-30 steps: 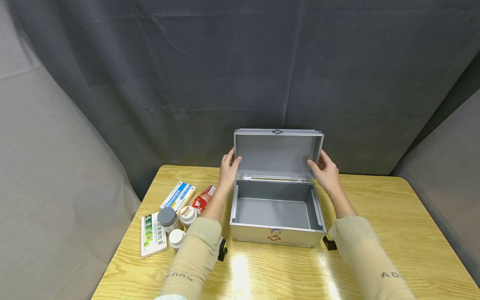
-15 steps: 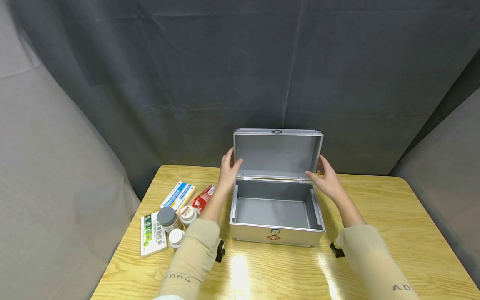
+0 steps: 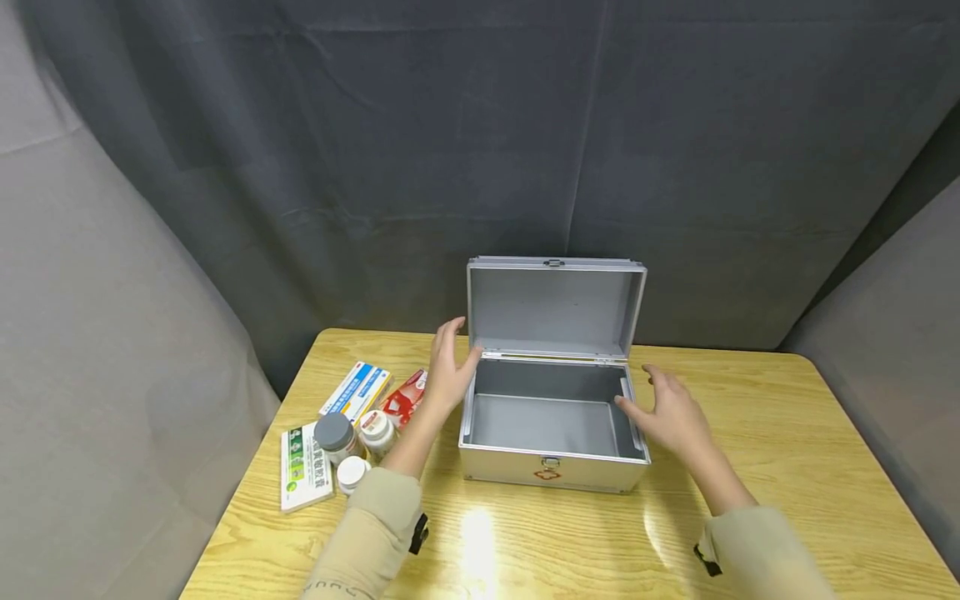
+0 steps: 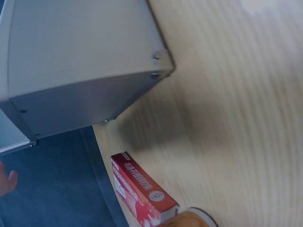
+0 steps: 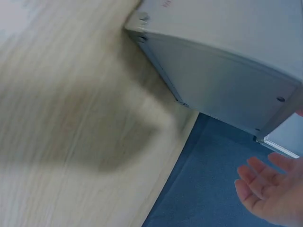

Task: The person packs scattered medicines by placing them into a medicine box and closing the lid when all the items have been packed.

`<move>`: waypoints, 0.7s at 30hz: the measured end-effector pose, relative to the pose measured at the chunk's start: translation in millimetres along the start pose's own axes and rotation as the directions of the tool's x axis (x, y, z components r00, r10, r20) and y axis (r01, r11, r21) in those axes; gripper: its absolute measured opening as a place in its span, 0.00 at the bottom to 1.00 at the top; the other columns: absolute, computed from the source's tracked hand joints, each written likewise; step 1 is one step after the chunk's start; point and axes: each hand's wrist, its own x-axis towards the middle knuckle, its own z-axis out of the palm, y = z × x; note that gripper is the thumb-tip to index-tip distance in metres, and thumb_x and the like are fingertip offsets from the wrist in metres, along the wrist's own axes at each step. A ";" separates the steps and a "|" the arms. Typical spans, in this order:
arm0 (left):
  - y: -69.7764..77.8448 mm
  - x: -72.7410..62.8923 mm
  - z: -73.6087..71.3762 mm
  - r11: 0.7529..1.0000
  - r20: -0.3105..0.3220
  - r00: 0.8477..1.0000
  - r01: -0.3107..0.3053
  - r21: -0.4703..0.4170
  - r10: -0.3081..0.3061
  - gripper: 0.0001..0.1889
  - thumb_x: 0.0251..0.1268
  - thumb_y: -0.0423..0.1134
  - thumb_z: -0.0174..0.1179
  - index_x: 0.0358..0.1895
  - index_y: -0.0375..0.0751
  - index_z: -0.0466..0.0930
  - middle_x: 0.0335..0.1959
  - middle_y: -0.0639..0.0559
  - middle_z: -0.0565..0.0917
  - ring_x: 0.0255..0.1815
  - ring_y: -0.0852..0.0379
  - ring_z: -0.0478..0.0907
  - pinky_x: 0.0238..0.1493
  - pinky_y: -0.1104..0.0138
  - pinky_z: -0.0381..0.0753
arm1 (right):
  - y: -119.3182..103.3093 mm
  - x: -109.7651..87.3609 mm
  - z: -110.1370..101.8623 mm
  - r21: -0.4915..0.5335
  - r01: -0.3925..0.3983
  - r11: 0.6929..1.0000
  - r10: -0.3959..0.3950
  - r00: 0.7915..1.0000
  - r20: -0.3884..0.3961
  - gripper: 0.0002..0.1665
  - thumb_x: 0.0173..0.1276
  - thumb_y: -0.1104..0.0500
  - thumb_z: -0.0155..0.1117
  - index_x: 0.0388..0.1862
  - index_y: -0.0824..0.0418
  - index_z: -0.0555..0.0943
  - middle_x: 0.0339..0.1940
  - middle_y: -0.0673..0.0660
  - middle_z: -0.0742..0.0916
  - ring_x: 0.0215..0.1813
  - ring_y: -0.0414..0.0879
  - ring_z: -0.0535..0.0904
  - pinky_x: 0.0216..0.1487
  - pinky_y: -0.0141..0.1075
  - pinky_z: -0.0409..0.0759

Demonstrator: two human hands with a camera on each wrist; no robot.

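Observation:
A metal first-aid box (image 3: 517, 468) with a red cross mark stands on the table, its lid (image 3: 555, 308) raised and leaning back, its inside bare. My left hand (image 3: 450, 373) is at the box's left rear edge, fingers loosely spread; whether the thumb touches the rim I cannot tell. Off the right side hovers my right hand (image 3: 673, 417), thumb and fingers apart, holding nothing. In the right wrist view the right hand (image 5: 272, 189) shows relaxed fingers beside the box (image 5: 218, 80). Only a fingertip of the left hand (image 4: 6, 182) shows in the left wrist view.
Left of the box lie a blue-and-white carton (image 3: 358, 390), a red carton (image 3: 405, 398) and a green-and-white carton (image 3: 306, 468). Among them stand a grey-capped bottle (image 3: 337, 435) and white-capped bottles (image 3: 377, 429). A dark curtain hangs behind the table (image 3: 780, 450).
Both hands have come off the sides of the lid and moved down toward me, the right one also outward to the right. The lid stays raised.

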 end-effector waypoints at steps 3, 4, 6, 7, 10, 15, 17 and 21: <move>0.7 -10.9 -5.9 1.000 0.023 1.000 -0.010 0.017 0.009 0.28 0.57 0.37 0.57 0.61 0.33 0.63 0.58 0.41 0.68 0.61 0.48 0.64 0.63 0.57 0.61 | -1.3 -7.2 4.0 -0.056 -0.001 0.998 0.003 1.000 0.030 0.48 0.60 0.35 0.55 0.65 0.71 0.60 0.54 0.77 0.72 0.53 0.73 0.68 0.44 0.62 0.70; 1.1 -14.5 -7.7 1.000 0.029 1.000 -0.012 0.019 0.012 0.28 0.57 0.38 0.57 0.61 0.33 0.63 0.58 0.40 0.68 0.61 0.47 0.64 0.63 0.57 0.61 | -1.6 -9.4 5.5 -0.070 0.002 0.998 0.000 0.999 0.037 0.48 0.60 0.35 0.55 0.64 0.71 0.60 0.55 0.77 0.72 0.53 0.73 0.68 0.43 0.62 0.71; 2.1 -22.0 -11.5 0.999 0.038 0.999 -0.019 0.033 0.018 0.28 0.57 0.38 0.57 0.61 0.34 0.63 0.58 0.40 0.69 0.61 0.46 0.64 0.63 0.55 0.61 | -1.5 -12.9 8.6 -0.100 0.009 0.995 -0.004 0.999 0.050 0.49 0.59 0.34 0.54 0.64 0.71 0.61 0.55 0.76 0.72 0.52 0.72 0.69 0.42 0.62 0.71; 1.9 -25.5 -13.3 0.999 0.042 0.999 -0.024 0.049 0.022 0.28 0.57 0.38 0.57 0.61 0.35 0.64 0.57 0.40 0.69 0.61 0.46 0.64 0.63 0.55 0.61 | -1.5 -14.4 9.9 -0.112 0.012 0.994 -0.005 0.998 0.055 0.49 0.59 0.34 0.54 0.64 0.71 0.61 0.56 0.77 0.72 0.53 0.72 0.69 0.43 0.62 0.71; 2.4 -35.5 -20.1 0.994 0.062 0.998 -0.024 0.102 0.017 0.28 0.56 0.38 0.58 0.61 0.36 0.64 0.58 0.40 0.69 0.62 0.45 0.63 0.64 0.54 0.60 | -2.5 -17.7 12.2 -0.149 0.018 0.989 -0.009 0.998 0.063 0.49 0.59 0.35 0.55 0.63 0.72 0.62 0.55 0.77 0.72 0.52 0.72 0.70 0.42 0.62 0.71; 0.3 -51.7 -35.1 0.980 0.088 0.996 -0.033 0.196 0.016 0.28 0.55 0.38 0.59 0.61 0.39 0.65 0.60 0.41 0.68 0.63 0.45 0.62 0.64 0.51 0.58 | -4.0 -20.3 13.8 -0.186 0.016 0.982 -0.001 0.997 0.080 0.47 0.58 0.37 0.57 0.63 0.71 0.61 0.55 0.78 0.71 0.52 0.73 0.70 0.42 0.63 0.71; -1.8 -57.4 -41.3 0.975 0.085 0.996 -0.042 0.218 0.024 0.28 0.55 0.39 0.59 0.61 0.40 0.65 0.60 0.42 0.69 0.63 0.45 0.62 0.64 0.50 0.58 | -3.8 -21.0 14.1 -0.201 0.016 0.980 0.003 0.996 0.093 0.47 0.58 0.38 0.57 0.63 0.71 0.61 0.55 0.77 0.71 0.52 0.73 0.70 0.42 0.63 0.70; -8.6 -66.6 -53.7 0.964 0.058 0.997 -0.072 0.256 0.059 0.27 0.53 0.39 0.59 0.59 0.37 0.67 0.57 0.41 0.71 0.60 0.44 0.65 0.61 0.50 0.61 | -3.8 -21.7 14.8 -0.221 0.013 0.975 0.013 0.993 0.118 0.46 0.59 0.39 0.57 0.64 0.70 0.60 0.55 0.78 0.71 0.51 0.73 0.70 0.43 0.64 0.69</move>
